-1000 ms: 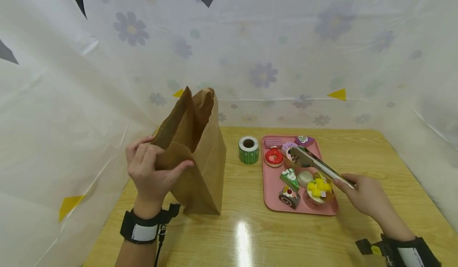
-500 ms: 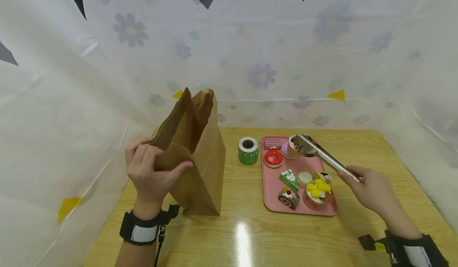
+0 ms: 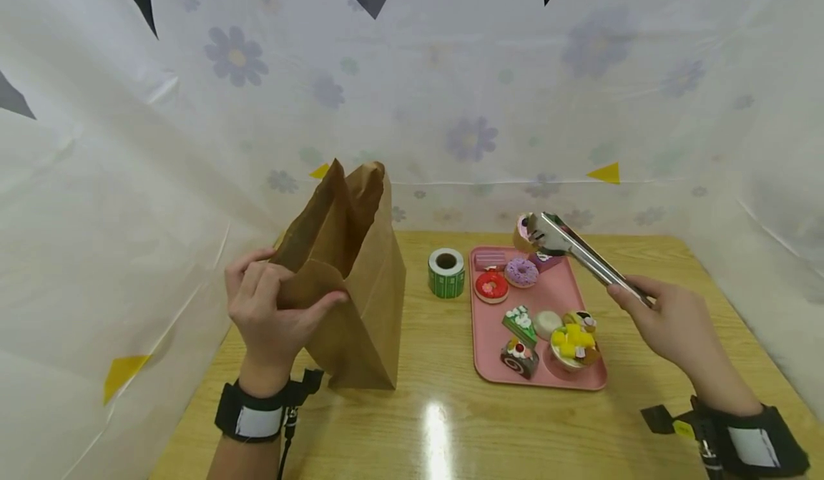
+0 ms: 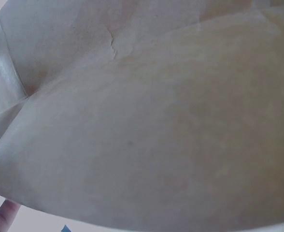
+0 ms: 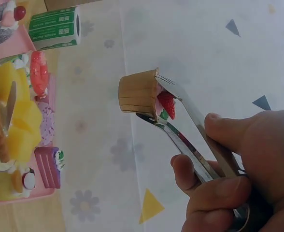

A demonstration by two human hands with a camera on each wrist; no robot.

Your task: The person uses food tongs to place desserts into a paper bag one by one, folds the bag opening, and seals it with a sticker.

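Note:
With its thumb and curled fingers, my left hand (image 3: 273, 308) grips the near rim of a brown paper bag (image 3: 380, 308), which stands upright with its mouth open. The left wrist view is filled by the bag's paper (image 4: 142, 135). My right hand (image 3: 672, 322) holds metal tongs (image 3: 589, 255). Between the tong tips sits a cupcake (image 5: 138, 92) in a tan paper cup, topped with a strawberry, raised above the far edge of the pink tray (image 3: 547, 294). On that tray lie a purple donut (image 3: 521, 272), a red donut (image 3: 492, 287) and several other small cakes.
A roll of green labels (image 3: 446, 274) stands on the wooden table (image 3: 360, 430) between the bag and the tray. A yellow fruit-topped cup (image 3: 571, 345) sits at the tray's near right corner. White flowered sheeting (image 3: 470, 108) hangs behind and at both sides.
My right hand has lifted the cupcake up off the tray with the tongs, uncovering the purple donut. My left hand and the bag stay in place.

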